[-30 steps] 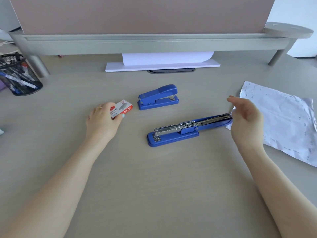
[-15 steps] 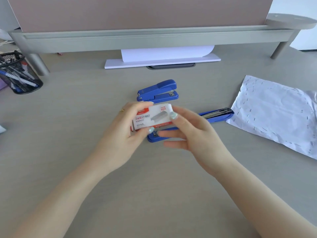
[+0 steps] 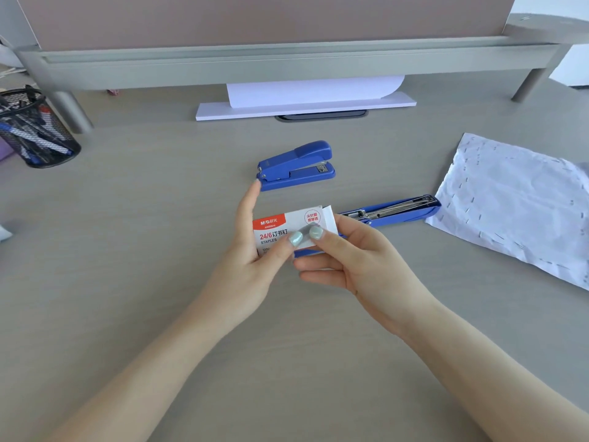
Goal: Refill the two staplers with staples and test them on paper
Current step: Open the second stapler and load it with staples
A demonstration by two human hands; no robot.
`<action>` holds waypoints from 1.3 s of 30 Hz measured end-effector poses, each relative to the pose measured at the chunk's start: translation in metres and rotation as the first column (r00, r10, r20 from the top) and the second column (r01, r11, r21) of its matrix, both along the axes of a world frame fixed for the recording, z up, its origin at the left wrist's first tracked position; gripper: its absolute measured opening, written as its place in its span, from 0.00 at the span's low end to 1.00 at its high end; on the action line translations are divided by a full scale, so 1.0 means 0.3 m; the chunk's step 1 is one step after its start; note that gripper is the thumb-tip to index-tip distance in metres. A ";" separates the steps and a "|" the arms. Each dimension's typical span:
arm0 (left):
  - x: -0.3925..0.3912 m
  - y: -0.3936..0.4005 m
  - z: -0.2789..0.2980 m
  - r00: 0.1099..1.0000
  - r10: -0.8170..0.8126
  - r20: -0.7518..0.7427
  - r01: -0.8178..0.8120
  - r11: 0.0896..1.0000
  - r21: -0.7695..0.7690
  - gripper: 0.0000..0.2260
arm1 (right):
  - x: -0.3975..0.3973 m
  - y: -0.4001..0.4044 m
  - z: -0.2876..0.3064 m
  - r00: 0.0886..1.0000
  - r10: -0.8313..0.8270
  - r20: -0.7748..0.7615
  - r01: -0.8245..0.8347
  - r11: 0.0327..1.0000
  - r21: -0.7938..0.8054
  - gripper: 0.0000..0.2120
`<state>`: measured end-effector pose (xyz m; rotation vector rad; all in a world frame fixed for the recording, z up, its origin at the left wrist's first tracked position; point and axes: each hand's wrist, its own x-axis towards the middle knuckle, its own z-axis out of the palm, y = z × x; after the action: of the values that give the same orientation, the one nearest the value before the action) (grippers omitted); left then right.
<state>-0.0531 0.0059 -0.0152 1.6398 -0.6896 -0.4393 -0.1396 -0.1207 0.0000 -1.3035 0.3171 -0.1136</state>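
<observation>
The left hand [image 3: 251, 247] cradles the small red-and-white cardboard box of staples [image 3: 288, 231] from its left end, palm behind it, thumb pressed on the printed face and the other fingers [image 3: 250, 199] stretched up behind the box, so the hand is closed on it. The box's long axis runs left to right, level with the worktop [image 3: 159, 282] and lifted above it. At the box's right end a white inner tray [image 3: 331, 218] shows slightly past the sleeve, and this is the relation that matters: the opening faces the right hand [image 3: 357, 260], whose thumb lies on the face beside the left thumb while its curled fingers sit under the right end. So the right hand is the nearer one to draw the tray out rightward along the box's length, I judge.

Just beyond the left fingertips sits the short blue plastic stapler [image 3: 296, 164], shut. Beyond and right of the right hand lies the long blue stapler [image 3: 395, 210], its metal channel exposed, partly hidden behind that hand. Further right lies the crumpled white paper sheet [image 3: 516, 212].
</observation>
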 end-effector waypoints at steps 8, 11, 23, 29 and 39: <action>0.017 0.003 0.011 0.972 -0.118 -0.203 0.095 0.988 -0.118 0.11 | 0.002 -0.018 0.005 0.997 -0.057 0.054 0.057 0.998 0.002 0.09; 0.025 0.008 0.014 0.929 -0.143 -0.341 0.080 0.978 -0.191 0.09 | 0.001 -0.030 0.008 0.983 -0.117 0.141 0.132 0.986 -0.103 0.08; 0.026 0.011 0.021 0.880 -0.219 -0.422 0.075 0.940 -0.332 0.06 | -0.009 -0.046 0.014 0.969 -0.121 0.217 0.181 0.941 -0.287 0.16; 0.029 0.011 0.018 0.872 -0.214 -0.441 0.058 0.938 -0.341 0.07 | -0.014 -0.039 0.005 0.953 -0.115 0.282 0.257 0.800 -0.542 0.18; 0.031 0.012 0.018 0.890 -0.214 -0.403 0.078 0.941 -0.330 0.06 | -0.011 -0.028 0.002 0.947 -0.123 0.297 0.265 0.821 -0.506 0.14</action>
<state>-0.0439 0.0096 -0.0099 1.1439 -0.5136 -0.7454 -0.1430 -0.1290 0.0007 -1.7953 0.2034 -0.5785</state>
